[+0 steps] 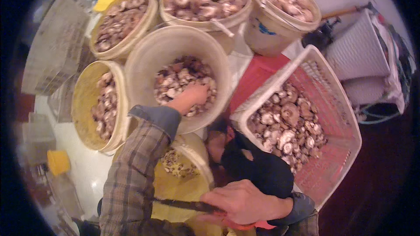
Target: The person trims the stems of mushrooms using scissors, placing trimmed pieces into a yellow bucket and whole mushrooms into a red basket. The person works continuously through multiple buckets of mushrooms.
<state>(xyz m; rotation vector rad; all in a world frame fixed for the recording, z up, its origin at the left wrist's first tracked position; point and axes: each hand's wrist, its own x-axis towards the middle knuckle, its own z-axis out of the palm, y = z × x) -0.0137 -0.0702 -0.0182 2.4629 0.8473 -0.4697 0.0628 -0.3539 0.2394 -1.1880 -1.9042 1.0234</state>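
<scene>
My left hand [193, 97] reaches into a deep pale plastic bucket [144, 68]. Its fingers touch the cut mushrooms [174, 82] inside, and whether they grip one is hidden. My right hand [244, 201] is closed around a dark narrow knife [180, 204] whose blade points left. Below the blade stands a yellowish bucket [177, 186] with small mushroom trimmings [178, 164] in it. To the right, a white-rimmed plastic basket [341, 170] holds many whole brown-capped mushrooms [292, 121].
Full mushroom buckets stand behind, including a wide one [203, 23], a left one [95, 34] and a right one [282, 36]. A tilted yellowish bucket [83, 105] is at left. Plastic crates [55, 46] and a yellow container [59, 162] lie farther left; a white basket [361, 49] stands right.
</scene>
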